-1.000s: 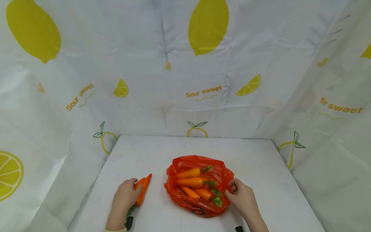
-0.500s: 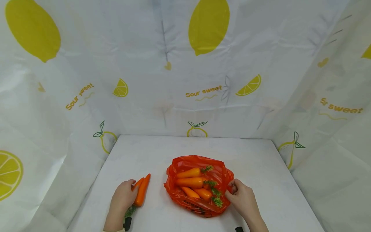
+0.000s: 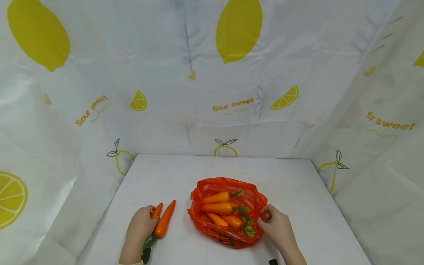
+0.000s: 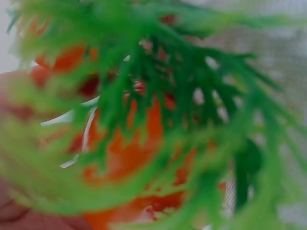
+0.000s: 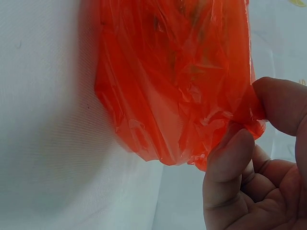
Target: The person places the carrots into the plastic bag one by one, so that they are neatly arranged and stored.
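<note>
On the left of the head view, my left hand (image 3: 140,226) grips an orange carrot (image 3: 157,209), its fingers and thumb hiding most of it. A second carrot (image 3: 165,220) lies along the thumb side, its tip pointing away and to the right. Green leafy tops (image 4: 182,62) fill the left wrist view, blurred, with orange showing through. My right hand (image 3: 278,224) pinches the right edge of a thin red plastic bag (image 5: 158,96) between thumb and finger. The bag's mouth faces up, and several carrots (image 3: 216,208) with green tops lie inside.
A white table (image 3: 179,169) carries everything. Behind and at both sides hangs a white sheet (image 3: 179,129) printed with lemons. Black wrist straps or mounts (image 3: 146,255) show beneath the wrists.
My left hand has shifted slightly left. The two carrots at it, close together before, now have their tips spread apart. The right hand and the bag stay put.
</note>
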Demonstrator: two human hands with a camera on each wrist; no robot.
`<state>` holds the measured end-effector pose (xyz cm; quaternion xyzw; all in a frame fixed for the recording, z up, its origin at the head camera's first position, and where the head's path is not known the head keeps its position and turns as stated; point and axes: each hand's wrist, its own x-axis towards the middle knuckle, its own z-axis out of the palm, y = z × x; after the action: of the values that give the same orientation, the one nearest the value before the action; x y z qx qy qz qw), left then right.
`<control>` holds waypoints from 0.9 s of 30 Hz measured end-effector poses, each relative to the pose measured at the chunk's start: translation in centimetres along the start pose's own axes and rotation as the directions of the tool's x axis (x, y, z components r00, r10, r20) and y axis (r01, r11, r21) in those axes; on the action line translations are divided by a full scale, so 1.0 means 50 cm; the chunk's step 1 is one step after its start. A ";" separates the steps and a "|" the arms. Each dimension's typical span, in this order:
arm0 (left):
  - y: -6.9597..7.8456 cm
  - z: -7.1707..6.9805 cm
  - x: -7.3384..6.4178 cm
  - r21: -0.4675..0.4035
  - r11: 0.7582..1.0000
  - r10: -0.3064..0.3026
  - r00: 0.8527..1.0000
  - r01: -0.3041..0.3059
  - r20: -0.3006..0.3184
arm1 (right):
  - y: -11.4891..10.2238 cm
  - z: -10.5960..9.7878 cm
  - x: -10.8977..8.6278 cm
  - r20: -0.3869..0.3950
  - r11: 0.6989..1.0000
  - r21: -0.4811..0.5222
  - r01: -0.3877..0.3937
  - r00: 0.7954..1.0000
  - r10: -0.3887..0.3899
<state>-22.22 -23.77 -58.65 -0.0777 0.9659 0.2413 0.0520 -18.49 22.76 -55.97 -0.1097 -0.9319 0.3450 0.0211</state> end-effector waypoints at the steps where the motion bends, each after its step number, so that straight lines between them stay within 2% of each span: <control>1: 0.000 0.000 0.000 -0.003 1.000 -0.002 1.000 0.002 0.001 | 0.000 0.000 0.000 -0.001 1.000 0.001 -0.001 1.000 0.001; 7: 0.006 -0.006 -0.002 0.005 1.000 -0.017 1.000 0.017 -0.005 | -0.002 -0.003 -0.002 0.002 1.000 0.002 0.001 1.000 -0.001; 13: 0.007 -0.025 -0.009 0.017 1.000 0.002 0.999 -0.002 -0.039 | -0.002 -0.006 -0.004 0.009 1.000 0.005 0.000 1.000 0.000; 20: 0.020 -0.061 -0.017 0.027 0.997 0.081 0.990 -0.079 -0.114 | -0.003 -0.004 -0.001 0.002 1.000 0.007 -0.004 1.000 0.004; 27: 0.062 -0.092 -0.016 0.036 0.989 0.145 0.973 -0.141 -0.180 | -0.001 -0.003 -0.003 0.010 1.000 0.016 -0.002 1.000 0.002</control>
<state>-22.28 -23.14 -53.10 -0.0292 0.9724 0.2253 -0.0534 -18.34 22.79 -55.85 -0.1086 -0.9291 0.3530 0.0172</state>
